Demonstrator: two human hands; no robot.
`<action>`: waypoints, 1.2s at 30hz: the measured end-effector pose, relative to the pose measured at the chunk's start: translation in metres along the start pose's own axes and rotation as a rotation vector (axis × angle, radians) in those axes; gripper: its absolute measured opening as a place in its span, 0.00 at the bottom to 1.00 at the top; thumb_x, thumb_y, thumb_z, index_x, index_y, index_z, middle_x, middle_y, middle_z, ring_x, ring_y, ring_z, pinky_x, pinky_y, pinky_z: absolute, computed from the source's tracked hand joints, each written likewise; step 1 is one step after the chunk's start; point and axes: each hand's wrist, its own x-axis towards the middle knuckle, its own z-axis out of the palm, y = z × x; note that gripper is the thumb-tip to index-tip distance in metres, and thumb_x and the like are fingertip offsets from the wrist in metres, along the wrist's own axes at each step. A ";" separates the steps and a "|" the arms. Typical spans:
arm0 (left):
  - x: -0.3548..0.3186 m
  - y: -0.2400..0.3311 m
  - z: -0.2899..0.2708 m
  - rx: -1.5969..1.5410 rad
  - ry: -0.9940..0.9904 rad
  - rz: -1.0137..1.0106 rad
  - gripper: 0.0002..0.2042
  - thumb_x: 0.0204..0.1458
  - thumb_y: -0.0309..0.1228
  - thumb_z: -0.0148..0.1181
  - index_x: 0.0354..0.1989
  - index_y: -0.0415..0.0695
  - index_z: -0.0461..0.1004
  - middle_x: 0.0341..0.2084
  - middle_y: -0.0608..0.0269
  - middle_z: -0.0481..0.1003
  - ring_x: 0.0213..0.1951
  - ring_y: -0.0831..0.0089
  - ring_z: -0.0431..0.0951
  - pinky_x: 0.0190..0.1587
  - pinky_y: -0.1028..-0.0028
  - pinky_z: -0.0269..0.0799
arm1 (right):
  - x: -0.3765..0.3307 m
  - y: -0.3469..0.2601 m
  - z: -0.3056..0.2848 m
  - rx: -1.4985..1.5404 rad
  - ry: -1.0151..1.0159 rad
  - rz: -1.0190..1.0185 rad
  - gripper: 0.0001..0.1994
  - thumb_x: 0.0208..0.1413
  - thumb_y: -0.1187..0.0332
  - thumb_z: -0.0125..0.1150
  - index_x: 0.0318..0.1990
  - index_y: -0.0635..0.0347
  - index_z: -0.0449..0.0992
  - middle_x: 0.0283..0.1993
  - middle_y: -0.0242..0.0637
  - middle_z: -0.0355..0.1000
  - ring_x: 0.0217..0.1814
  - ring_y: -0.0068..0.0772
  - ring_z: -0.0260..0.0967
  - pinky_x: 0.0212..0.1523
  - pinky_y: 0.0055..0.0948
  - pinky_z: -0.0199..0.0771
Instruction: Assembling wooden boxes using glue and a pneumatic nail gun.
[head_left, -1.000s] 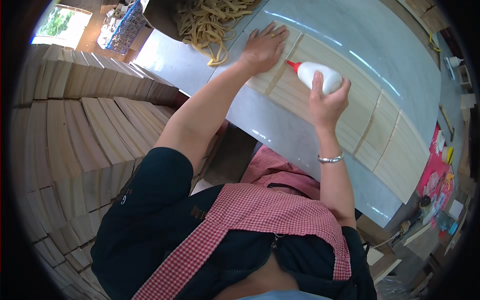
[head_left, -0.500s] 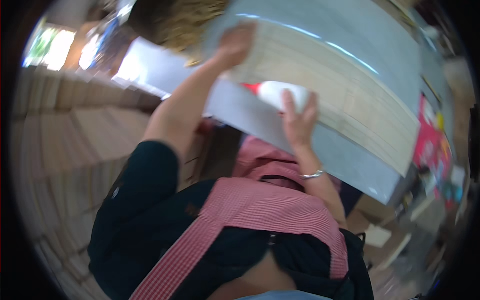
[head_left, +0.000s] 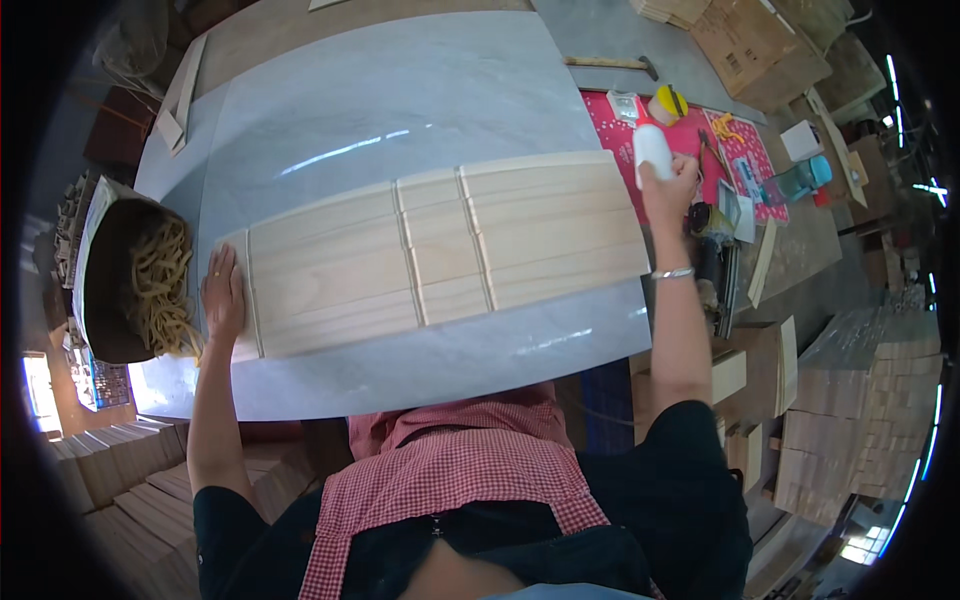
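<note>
Pale wooden boards (head_left: 330,265) lie side by side across the grey table, with several light cross lines between or on them. My left hand (head_left: 222,290) rests flat on their left end, fingers stretched out. In my right hand (head_left: 672,190) is a white squeeze bottle (head_left: 652,150) with a red cap, fingers wrapped round its lower part. The bottle is beyond the boards' right end, over a red patterned mat (head_left: 612,125), cap pointing away from me. Whether it touches the mat I cannot tell.
An open box (head_left: 105,270) of yellowish bands (head_left: 160,285) stands by the table's left edge. At the right are a yellow-lidded tub (head_left: 667,103), a teal bottle (head_left: 800,180) and a hammer (head_left: 615,63). Stacked boards (head_left: 120,470) sit at the lower left, a cardboard box (head_left: 750,50) at the far right.
The view has swung round. My right hand has carried the bottle from over the boards to the mat at the right. My left hand, lifted and blurred before, now lies on the boards' left end.
</note>
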 end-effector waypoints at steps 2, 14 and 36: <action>-0.006 0.023 -0.012 -0.057 0.041 0.031 0.28 0.64 0.39 0.50 0.71 0.44 0.61 0.72 0.57 0.60 0.73 0.51 0.57 0.70 0.56 0.55 | 0.032 0.017 0.004 -0.202 -0.091 0.077 0.19 0.49 0.64 0.68 0.42 0.59 0.65 0.45 0.46 0.70 0.42 0.44 0.70 0.47 0.38 0.73; -0.068 0.139 -0.059 0.132 -0.273 0.312 0.35 0.60 0.50 0.57 0.75 0.56 0.58 0.77 0.62 0.49 0.77 0.47 0.42 0.73 0.45 0.45 | -0.084 -0.041 -0.037 -0.281 -1.015 -0.762 0.32 0.46 0.54 0.74 0.60 0.51 0.72 0.73 0.37 0.60 0.76 0.48 0.53 0.72 0.49 0.54; -0.058 0.162 -0.048 0.172 -0.215 0.132 0.40 0.52 0.60 0.62 0.70 0.52 0.64 0.78 0.64 0.44 0.78 0.47 0.38 0.73 0.44 0.44 | -0.084 -0.060 -0.005 -0.459 -1.063 -0.607 0.25 0.48 0.55 0.72 0.49 0.55 0.70 0.63 0.39 0.66 0.63 0.46 0.64 0.59 0.45 0.65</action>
